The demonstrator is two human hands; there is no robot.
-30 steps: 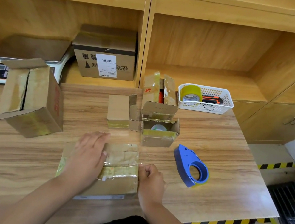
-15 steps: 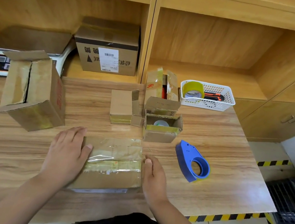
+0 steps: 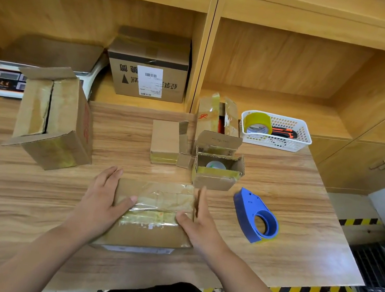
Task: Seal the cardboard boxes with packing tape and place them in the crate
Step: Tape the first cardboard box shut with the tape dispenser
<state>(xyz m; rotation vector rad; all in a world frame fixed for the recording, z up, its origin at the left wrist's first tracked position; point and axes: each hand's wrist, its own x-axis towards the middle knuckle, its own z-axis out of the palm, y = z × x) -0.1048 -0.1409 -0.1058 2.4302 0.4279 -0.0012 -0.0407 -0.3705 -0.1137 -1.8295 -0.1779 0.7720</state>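
A flat cardboard box with clear tape across its top lies on the wooden table in front of me. My left hand clasps its left side, thumb on the top. My right hand clasps its right side, fingers along the edge and thumb on the taped lid. A blue tape dispenser rests on the table to the right. A black crate stands on the floor at the far right.
A large open box lies on its side at the left. Three small boxes stand behind the flat one. A white basket holds a tape roll. A scale and a labelled box sit on the shelf.
Both hands have slid from on top of and beside the box to clasp its left and right sides. The box has stayed in place.
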